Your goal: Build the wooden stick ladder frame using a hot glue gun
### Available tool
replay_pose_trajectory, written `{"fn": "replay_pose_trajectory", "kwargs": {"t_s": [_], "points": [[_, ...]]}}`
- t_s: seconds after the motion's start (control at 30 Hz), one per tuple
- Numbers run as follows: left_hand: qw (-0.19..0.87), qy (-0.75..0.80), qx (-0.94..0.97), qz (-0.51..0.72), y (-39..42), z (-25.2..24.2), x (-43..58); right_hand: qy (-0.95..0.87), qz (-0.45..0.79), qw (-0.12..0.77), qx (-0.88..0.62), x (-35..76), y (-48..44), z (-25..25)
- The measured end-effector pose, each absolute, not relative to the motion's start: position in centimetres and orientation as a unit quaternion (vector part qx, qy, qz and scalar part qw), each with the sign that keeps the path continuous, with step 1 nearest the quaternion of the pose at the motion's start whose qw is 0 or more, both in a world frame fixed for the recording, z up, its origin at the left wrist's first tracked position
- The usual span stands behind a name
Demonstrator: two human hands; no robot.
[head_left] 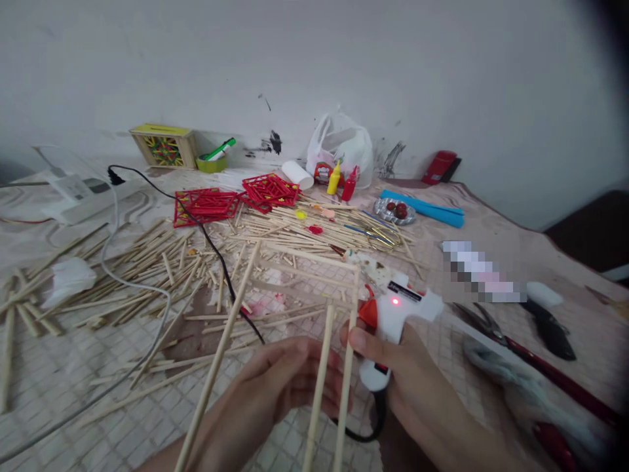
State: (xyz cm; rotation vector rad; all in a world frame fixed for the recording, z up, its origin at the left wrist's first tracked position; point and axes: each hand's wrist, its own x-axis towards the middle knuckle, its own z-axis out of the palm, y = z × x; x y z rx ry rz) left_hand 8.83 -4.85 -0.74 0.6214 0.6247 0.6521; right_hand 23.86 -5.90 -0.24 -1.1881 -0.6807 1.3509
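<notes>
In front of me stands a frame of thin wooden sticks, with long legs reaching toward me and crossbars at the far end. My right hand grips a white hot glue gun with an orange nozzle base and a glowing red light. Its thumb and forefinger also press on the frame's right stick. Slightly left, my left hand is behind an inner stick, fingers stretched out and partly covered by the sticks. Whether its fingers touch the frame I cannot tell.
Loose wooden sticks cover the left and middle table. Behind them lie red stick panels, paint bottles and a plastic bag. Pruning shears and a black-handled tool lie right. A black cord crosses the sticks.
</notes>
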Motion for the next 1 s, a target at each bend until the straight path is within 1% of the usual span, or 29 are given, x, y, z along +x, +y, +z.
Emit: {"fn": "replay_pose_trajectory", "kwargs": {"t_s": [0.13, 0.23, 0.3, 0.43, 0.6, 0.67, 0.87, 1.0], "points": [[0.877, 0.261, 0.247, 0.318, -3.6, -0.4, 7.7, -0.237, 0.579, 0.588, -0.512, 24.6, -5.1, -0.2], [0.882, 0.23, 0.23, 0.341, -3.0, 0.4, 6.7, -0.252, 0.555, 0.601, -0.517, 25.0, -4.6, 0.2], [0.864, 0.238, 0.243, 0.371, -2.9, 0.9, 6.2, -0.265, 0.533, 0.611, -0.522, 25.3, -4.2, 0.3], [0.78, 0.329, 0.343, 0.407, -3.6, 1.2, 6.3, -0.265, 0.503, 0.627, -0.534, 25.7, -3.8, 0.3], [0.575, 0.446, 0.512, 0.456, -4.8, 0.9, 7.1, -0.255, 0.5, 0.645, -0.519, 25.9, -3.7, 0.2], [0.538, 0.468, 0.535, 0.452, -5.1, 0.8, 7.3, -0.256, 0.496, 0.65, -0.516, 25.9, -3.8, 0.1], [0.594, 0.473, 0.48, 0.439, -5.0, 1.0, 7.0, -0.254, 0.479, 0.668, -0.509, 25.7, -3.8, 0.3], [0.593, 0.482, 0.439, 0.472, -4.2, 1.6, 6.6, -0.242, 0.489, 0.678, -0.492, 25.5, -3.8, 0.8]]}}
